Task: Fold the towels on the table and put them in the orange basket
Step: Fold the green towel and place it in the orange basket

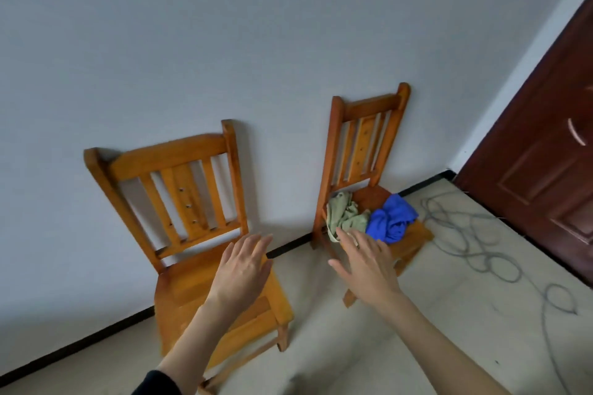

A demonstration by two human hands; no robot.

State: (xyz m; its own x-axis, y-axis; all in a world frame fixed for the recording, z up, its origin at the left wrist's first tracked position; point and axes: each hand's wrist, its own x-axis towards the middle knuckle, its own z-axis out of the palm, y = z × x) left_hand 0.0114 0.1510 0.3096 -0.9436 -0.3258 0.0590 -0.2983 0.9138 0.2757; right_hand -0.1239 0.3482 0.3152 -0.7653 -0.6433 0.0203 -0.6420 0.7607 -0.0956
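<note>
1. Right chair (414,236), at 2 o'clock from the hands, carries a crumpled green towel (343,215) and a bunched blue towel (393,218), touching.
2. Left hand (244,269) and right hand (369,269) reach forward, fingers straight, holding nothing.
3. Left chair (179,292) stands below the left hand.

We face a plain pale wall (224,42) that fills most of the view, lit evenly with soft shadows. A black skirting strip (80,345) runs along its foot, where it meets a light tiled floor (369,346). Two wooden chairs stand with their backs against the wall: the left chair (179,189) is nearer to us, the right chair (362,144) farther off. On the far right we see a dark brown panelled door (545,176) with a metal handle (576,131). A grey cable (475,250) lies in loose loops on the floor near the door.
</note>
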